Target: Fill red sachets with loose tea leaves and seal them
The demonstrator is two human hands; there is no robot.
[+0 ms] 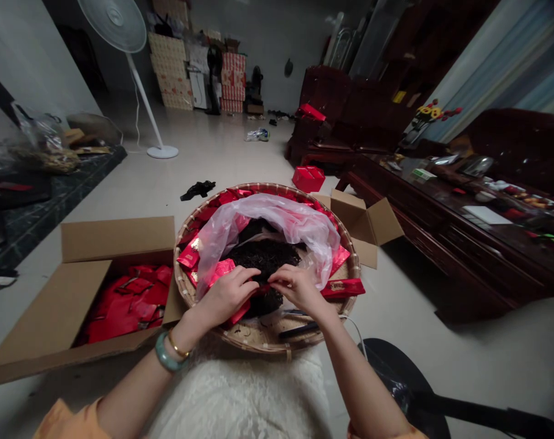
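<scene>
Over a round woven bamboo tray (277,349), my left hand (231,294) and my right hand (297,288) face each other with thumbs and fingers pinched. Between them is the edge of a small red packet (262,290), mostly hidden by the fingers. Just beyond lies a heap of dark, dry shreds like loose tea leaves (267,256) in an opened, pinkish clear plastic bag (277,210). Several shiny red packets line the tray, one long red packet (343,288) on its right rim. A dark, slim tool (299,330) rests near my right wrist.
An open cardboard box (43,323) at left holds many red packets (125,305). Another open box (350,210) stands behind the tray at right, near a red carton (308,178). A dark wooden table (414,225) runs along the right; a white standing fan (144,97) is at back left.
</scene>
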